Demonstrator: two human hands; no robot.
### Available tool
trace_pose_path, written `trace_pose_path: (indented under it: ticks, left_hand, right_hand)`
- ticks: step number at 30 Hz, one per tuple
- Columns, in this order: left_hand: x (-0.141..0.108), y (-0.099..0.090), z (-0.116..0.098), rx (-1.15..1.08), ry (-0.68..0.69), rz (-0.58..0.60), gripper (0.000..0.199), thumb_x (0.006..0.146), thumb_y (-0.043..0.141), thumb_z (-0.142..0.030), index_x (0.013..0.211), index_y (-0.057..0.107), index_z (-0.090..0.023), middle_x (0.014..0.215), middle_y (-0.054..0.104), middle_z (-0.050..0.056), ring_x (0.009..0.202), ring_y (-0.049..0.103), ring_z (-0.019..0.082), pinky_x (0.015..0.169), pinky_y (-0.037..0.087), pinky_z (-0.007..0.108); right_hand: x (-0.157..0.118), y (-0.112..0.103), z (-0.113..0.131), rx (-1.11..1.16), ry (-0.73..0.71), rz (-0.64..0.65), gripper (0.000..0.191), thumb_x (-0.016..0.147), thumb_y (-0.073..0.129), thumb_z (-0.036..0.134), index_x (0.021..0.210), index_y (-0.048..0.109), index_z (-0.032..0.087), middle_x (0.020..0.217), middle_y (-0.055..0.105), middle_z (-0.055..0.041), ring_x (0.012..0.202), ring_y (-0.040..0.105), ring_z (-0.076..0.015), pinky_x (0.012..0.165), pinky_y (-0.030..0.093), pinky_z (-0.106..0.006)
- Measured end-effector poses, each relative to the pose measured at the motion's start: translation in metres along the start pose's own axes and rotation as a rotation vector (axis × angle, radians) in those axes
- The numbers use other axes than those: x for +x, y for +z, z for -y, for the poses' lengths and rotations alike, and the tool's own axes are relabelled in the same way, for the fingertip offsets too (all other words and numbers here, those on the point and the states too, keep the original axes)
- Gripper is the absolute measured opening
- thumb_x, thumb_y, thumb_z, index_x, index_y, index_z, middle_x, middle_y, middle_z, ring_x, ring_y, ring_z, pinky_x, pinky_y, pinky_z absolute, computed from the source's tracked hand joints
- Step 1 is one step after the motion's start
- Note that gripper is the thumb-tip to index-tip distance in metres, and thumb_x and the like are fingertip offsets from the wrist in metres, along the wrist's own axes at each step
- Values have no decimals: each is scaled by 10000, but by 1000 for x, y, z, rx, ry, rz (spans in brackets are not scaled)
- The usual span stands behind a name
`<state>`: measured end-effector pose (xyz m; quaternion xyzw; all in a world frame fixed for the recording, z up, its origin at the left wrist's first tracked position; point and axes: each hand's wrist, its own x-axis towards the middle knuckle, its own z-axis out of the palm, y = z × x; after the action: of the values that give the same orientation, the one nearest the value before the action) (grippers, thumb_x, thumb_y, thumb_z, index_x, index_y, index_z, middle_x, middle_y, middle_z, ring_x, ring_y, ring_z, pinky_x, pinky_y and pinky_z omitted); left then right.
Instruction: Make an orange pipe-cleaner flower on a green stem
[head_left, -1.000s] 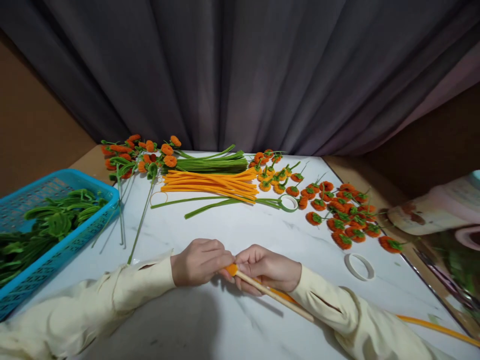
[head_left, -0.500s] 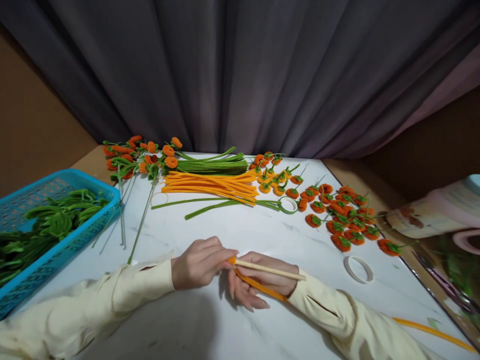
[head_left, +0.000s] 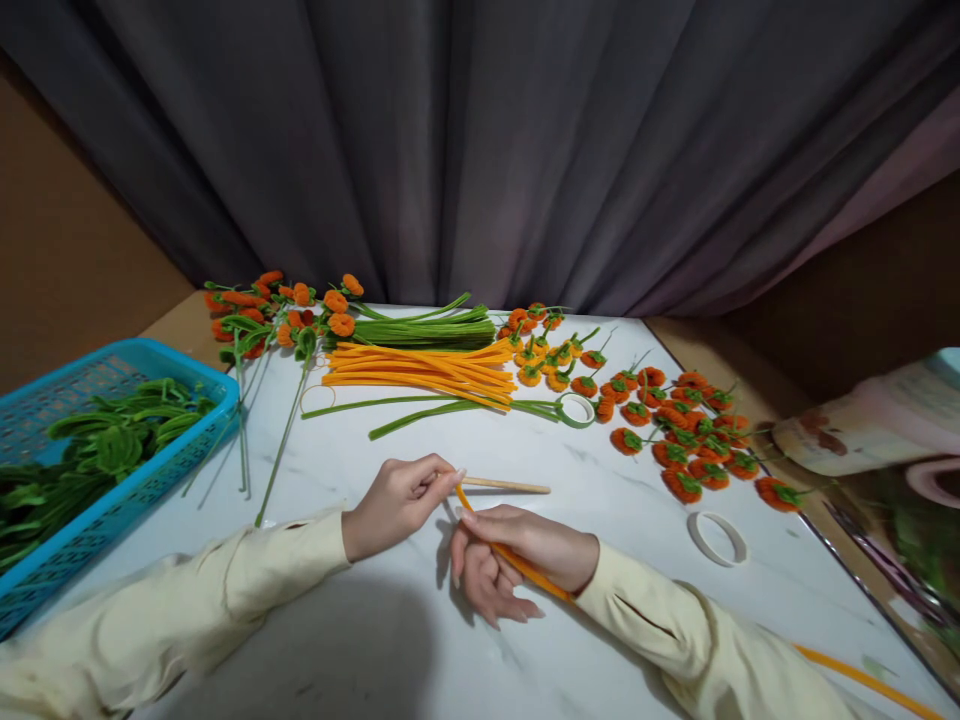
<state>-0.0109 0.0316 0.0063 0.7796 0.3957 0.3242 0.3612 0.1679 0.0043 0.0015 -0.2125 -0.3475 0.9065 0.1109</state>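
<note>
Between its thumb and fingertips, my left hand (head_left: 401, 505) pinches the end of a thin wooden stick (head_left: 510, 486), which points right. An orange fuzzy stem (head_left: 532, 574) runs from the pinched end, down through my right hand (head_left: 517, 560) and under the right sleeve. My right thumb presses the stem, with the other fingers curled below. Beyond the hands lie a bundle of orange stems (head_left: 420, 372), a bundle of green stems (head_left: 427, 330) and a roll of green tape (head_left: 577, 410).
A blue basket (head_left: 217, 405) of green leaf pieces stands at left. Orange flowers on stems (head_left: 341, 325) lie at back left, and many short-stemmed flower heads (head_left: 682, 485) at right. A white ring (head_left: 718, 540), a tumbler (head_left: 862, 425) and scissors (head_left: 892, 570) are at right.
The stick has swung upward, away from my right palm. My right hand has moved slightly down from the stick and now has its thumb on the orange stem.
</note>
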Motion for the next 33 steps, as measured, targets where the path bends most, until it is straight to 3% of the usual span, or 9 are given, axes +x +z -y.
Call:
trace_pose_path:
  ticks: [3,6,10,14,18,26,30,33]
  left_hand:
    - [4,-3,3,-174,-172,132,314,851,483,-377,657,531,-134,395,377,-79,337,330,36,351,239,159]
    - [7,-6,5,-394,-343,361,329,838,486,-433,680,498,-144,362,349,-103,248,314,37,281,187,156]
    - [9,-11,5,-520,-421,623,344,799,539,-456,683,498,-136,385,393,-101,242,371,41,264,227,137]
    - [10,-13,3,-651,-486,774,344,755,597,-456,673,497,-137,353,346,-117,224,358,51,245,277,136]
    - [12,-15,6,-820,-544,755,298,777,592,-407,687,512,-135,349,272,-128,213,307,42,246,298,137]
    - [11,-10,11,-1003,-520,614,285,797,582,-389,713,474,-140,408,342,-108,267,320,32,290,265,139]
    - [10,-6,9,-917,-422,550,321,798,576,-427,751,484,-123,494,517,-38,347,405,42,364,294,156]
    - [10,-5,8,-841,-362,519,345,794,575,-446,764,497,-111,548,560,-4,414,454,56,428,335,175]
  right_hand:
    - [-7,3,8,1,83,37,388,856,499,483,780,532,104,508,591,-28,244,399,-77,187,237,-136]
    - [-16,6,18,-1,163,88,362,862,503,456,768,526,107,475,573,-12,209,326,-58,177,191,-133]
    - [-25,1,24,-48,241,113,375,879,474,461,753,519,111,464,567,-19,206,285,-45,183,168,-127]
    - [-26,-13,22,-43,175,66,333,884,476,432,730,485,137,420,540,-4,205,241,-38,189,153,-113]
    - [-22,-22,21,11,100,78,310,882,486,395,710,478,138,407,518,8,212,204,-26,199,151,-107]
    - [-17,-25,14,88,61,19,291,842,546,400,742,502,130,432,507,22,222,255,-40,195,160,-125]
    - [-14,-24,9,53,35,13,339,854,517,441,753,512,117,451,539,-5,222,303,-56,186,173,-138]
    - [-13,-24,6,37,50,-4,346,847,528,459,800,513,117,455,539,6,217,310,-57,186,184,-142]
